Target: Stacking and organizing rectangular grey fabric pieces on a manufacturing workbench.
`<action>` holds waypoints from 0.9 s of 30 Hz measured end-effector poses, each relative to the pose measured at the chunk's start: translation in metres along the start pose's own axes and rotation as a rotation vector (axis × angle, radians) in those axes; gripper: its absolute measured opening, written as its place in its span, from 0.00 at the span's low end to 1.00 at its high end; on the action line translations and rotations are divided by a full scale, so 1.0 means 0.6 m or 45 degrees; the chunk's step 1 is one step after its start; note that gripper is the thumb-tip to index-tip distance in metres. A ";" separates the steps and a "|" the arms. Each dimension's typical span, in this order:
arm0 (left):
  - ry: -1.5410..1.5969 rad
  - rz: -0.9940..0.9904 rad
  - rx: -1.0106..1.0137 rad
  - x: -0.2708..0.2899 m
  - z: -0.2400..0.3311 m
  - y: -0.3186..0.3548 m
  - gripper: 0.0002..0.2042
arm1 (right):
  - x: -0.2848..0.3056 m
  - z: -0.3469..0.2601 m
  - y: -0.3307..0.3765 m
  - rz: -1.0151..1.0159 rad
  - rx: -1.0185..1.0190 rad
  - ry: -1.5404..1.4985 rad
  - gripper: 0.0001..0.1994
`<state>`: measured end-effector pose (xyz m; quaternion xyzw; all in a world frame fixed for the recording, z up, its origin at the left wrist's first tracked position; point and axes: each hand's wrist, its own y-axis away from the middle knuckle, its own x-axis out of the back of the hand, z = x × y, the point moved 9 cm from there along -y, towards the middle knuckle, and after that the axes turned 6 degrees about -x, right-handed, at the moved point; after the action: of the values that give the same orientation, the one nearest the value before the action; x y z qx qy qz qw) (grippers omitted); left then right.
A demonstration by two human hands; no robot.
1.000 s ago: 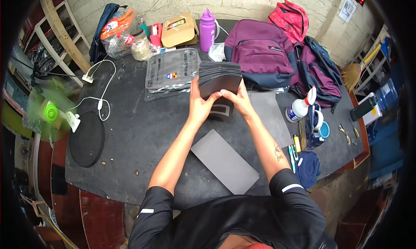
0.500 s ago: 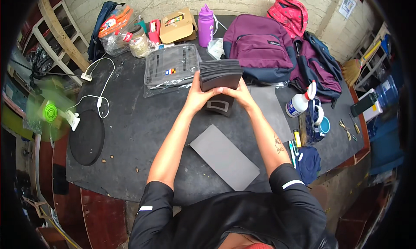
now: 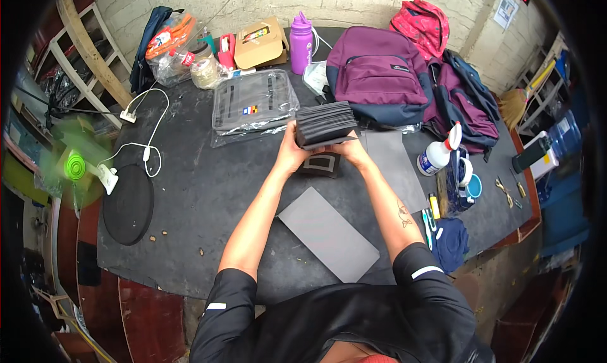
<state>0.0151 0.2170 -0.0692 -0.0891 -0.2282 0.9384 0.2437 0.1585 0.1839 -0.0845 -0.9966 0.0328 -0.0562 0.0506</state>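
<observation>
Both of my hands grip a thick stack of black flat pieces (image 3: 325,124) above the middle of the table. My left hand (image 3: 291,152) is closed on its left side, and my right hand (image 3: 351,150) on its right and near side. The layered edges of the pieces face upward, and some fingers are hidden behind the stack. Just below the hands is a dark item with a pale rectangular outline (image 3: 320,165), partly covered by them. Between my forearms a grey rectangular sheet (image 3: 329,234) lies at a slant.
Behind are a packaged clear-fronted bag (image 3: 253,104), a purple bottle (image 3: 301,43) and a maroon backpack (image 3: 379,72). A grey panel (image 3: 397,173), spray bottle (image 3: 436,157) and navy cloth (image 3: 450,243) are at right. At left are a black disc (image 3: 128,205) and a blurred green fan (image 3: 74,166).
The stack has come down and nearer to me, tilting so its layered edges show more. My hands have shifted with it, and my thumbs no longer meet across its near face.
</observation>
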 end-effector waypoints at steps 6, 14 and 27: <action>-0.139 0.037 -0.093 -0.007 0.023 -0.005 0.37 | -0.004 -0.051 0.018 0.093 0.147 -0.246 0.39; 0.437 0.545 0.248 0.025 -0.010 0.023 0.32 | -0.016 -0.067 0.018 0.037 -0.070 0.177 0.41; 1.175 0.870 0.459 0.050 -0.073 0.069 0.36 | -0.023 -0.019 0.066 0.237 -0.046 -0.583 0.39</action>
<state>-0.0157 0.2165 -0.1287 -0.5128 0.1056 0.8519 0.0134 0.1413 0.1444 -0.0790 -0.9767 0.1131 0.1768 0.0441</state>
